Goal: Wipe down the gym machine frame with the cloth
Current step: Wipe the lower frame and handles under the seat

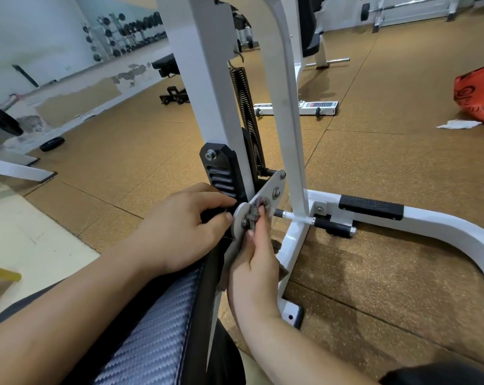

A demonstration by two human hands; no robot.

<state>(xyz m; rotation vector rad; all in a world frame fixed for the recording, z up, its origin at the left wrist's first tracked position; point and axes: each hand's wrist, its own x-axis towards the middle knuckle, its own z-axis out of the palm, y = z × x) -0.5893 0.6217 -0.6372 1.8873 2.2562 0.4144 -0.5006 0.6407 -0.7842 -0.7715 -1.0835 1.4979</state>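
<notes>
Right hand (254,265) pinches a small mottled grey cloth (253,214) against the pale metal pivot plate (266,191) at its fingertips, while the left hand (179,229) beside it grips the black slotted bracket (221,168), likely for steadying.

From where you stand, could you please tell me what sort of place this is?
Probably a gym: dumbbell racks, a white machine frame and a padded seat.

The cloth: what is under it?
The cloth lies on the grey metal plate, pressed by the right hand. A bolt shows beside it; the surface beneath is covered.
</notes>
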